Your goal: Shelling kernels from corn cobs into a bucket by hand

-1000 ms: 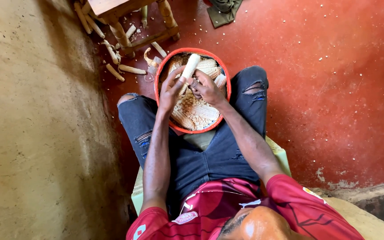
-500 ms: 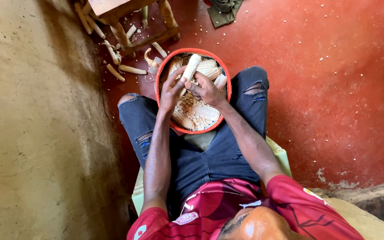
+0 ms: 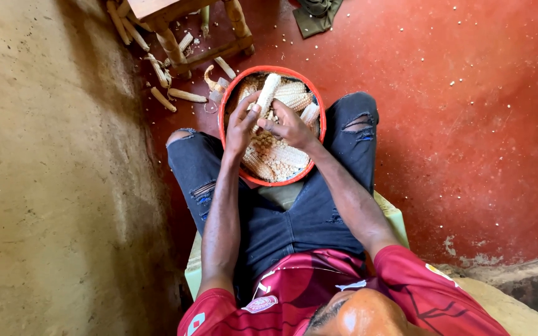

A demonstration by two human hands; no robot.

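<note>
Between the seated person's knees, a pale stripped-looking maize cob (image 3: 268,93) is being worked over a round red-rimmed basin (image 3: 316,99) full of cobs and loose kernels.

Both hands meet above the basin: the left hand (image 3: 242,127) has its grip closed around the cob's lower end, thumb pressed against it, while the right hand (image 3: 291,126) braces it from the other side with curled fingers; whether that grip fully encloses the cob cannot be told. The cob stands tilted, its tip pointing away over the heaped maize. Judging by this, shelling is under way, and pushing off further kernels would call for firm thumb pressure and turning of the cob. Both forearms reach forward, elbows bent, across dark torn jeans (image 3: 194,168). Bare cobs (image 3: 187,95) lie on the red floor (image 3: 456,124) beside a wooden stool (image 3: 169,37).
</note>
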